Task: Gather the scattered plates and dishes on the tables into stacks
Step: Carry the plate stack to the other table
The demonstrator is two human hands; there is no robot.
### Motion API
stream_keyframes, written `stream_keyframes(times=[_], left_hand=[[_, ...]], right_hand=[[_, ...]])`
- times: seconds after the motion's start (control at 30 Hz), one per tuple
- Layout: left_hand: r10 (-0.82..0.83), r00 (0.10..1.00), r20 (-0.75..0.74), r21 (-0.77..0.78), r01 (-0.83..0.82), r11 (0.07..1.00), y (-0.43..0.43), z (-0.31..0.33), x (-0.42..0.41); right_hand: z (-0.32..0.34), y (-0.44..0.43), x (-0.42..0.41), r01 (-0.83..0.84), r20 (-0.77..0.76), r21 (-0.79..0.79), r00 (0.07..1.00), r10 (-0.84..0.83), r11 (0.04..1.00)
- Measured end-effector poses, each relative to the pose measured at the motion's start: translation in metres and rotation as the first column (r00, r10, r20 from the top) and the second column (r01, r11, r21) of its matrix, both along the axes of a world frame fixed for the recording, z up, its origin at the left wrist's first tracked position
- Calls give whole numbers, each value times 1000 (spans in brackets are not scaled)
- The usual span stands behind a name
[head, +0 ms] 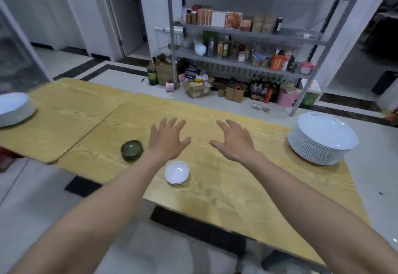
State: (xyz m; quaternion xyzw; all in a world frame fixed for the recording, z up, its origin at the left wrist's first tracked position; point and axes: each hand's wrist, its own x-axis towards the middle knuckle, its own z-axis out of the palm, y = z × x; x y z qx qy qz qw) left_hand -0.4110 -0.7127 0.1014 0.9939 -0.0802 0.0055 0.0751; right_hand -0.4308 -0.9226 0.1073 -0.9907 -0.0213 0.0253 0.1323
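Head view: white dish (176, 172) lies near left grip (167, 139).

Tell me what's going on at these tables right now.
A person reaches over two light wooden tables, left hand and right hand both open, fingers spread, holding nothing. A tall stack of white plates sits at the right end. A small white dish lies between the forearms, a dark green round bowl just left of the left hand, and a large white bowl on the far-left table.

Bare forearms (112, 194), left hand (167, 139), right hand (235, 142)
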Motion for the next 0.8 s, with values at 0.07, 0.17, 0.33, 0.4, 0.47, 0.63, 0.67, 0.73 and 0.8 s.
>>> stream_keyframes(times=[0.07, 0.17, 0.33, 0.4, 0.47, 0.63, 0.67, 0.73, 0.8], left_hand=[[99, 995, 22, -31, -99, 995, 40, 8, -14], [223, 973, 64, -65, -219, 974, 92, 19, -35], [343, 935, 86, -121, -332, 936, 158, 30, -52], [379, 921, 93, -124, -367, 922, 177, 26, -54], [416, 906, 83, -114, -406, 907, 197, 22, -52], [514, 856, 54, -96, -508, 856, 253, 12, -34], [529, 847, 48, -91, -524, 847, 265, 10, -29], [545, 838, 42, -68, -541, 838, 286, 8, -16], [555, 830, 58, -41, -553, 832, 307, 7, 1]], right_hand=[[12, 39, 2, -56, 42, -14, 998, 56, 998], [25, 91, 5, -125, 70, -8, 990, 126, 992], [34, 161, 13, -253, 85, -42, 963, 256, 967], [33, 184, 19, -297, 79, -54, 951, 300, 953], [30, 206, 30, -329, 74, -57, 940, 333, 942], [21, 268, 73, -407, 69, -22, 910, 408, 913], [19, 282, 83, -420, 67, -23, 905, 421, 907], [12, 308, 103, -442, 68, -30, 894, 443, 897], [7, 336, 125, -464, 78, -34, 882, 465, 885]])
